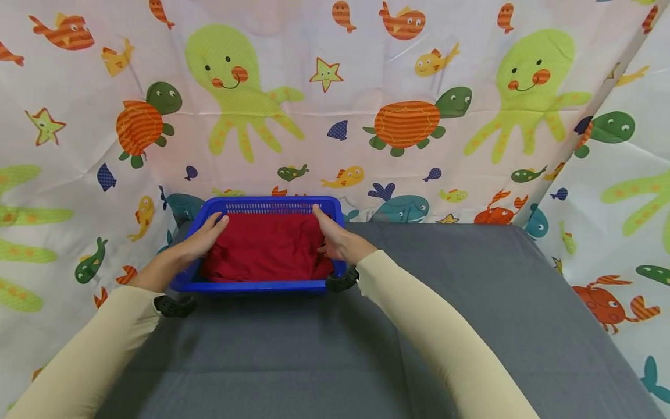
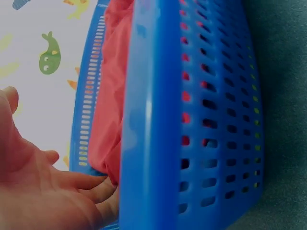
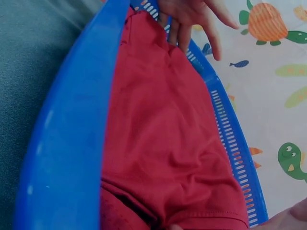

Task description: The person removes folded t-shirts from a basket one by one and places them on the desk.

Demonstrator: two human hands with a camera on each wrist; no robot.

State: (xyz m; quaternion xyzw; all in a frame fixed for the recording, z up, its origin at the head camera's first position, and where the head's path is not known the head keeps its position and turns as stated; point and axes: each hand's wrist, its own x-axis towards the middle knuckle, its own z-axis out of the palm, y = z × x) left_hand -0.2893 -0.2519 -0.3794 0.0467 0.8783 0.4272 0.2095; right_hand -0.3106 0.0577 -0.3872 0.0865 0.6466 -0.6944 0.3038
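A blue plastic basket (image 1: 262,286) with slotted sides stands at the back left of the table. Inside lies a folded red garment (image 1: 267,247); stitched seams show on it in the right wrist view. My left hand (image 1: 205,235) reaches over the basket's left side, its extended fingers (image 2: 96,187) touching the garment's end and the thumb apart. At the opposite end, my right hand (image 1: 337,238) has its fingers down beside the cloth and its thumb raised. Only a little of the right hand (image 3: 290,218) shows in its wrist view. Some fingertips are hidden by cloth.
A grey cloth covers the table (image 1: 471,302), extending in front of the basket and to its right. Close behind the basket hangs a white curtain (image 1: 335,116) printed with sea animals; it also borders the left and right sides.
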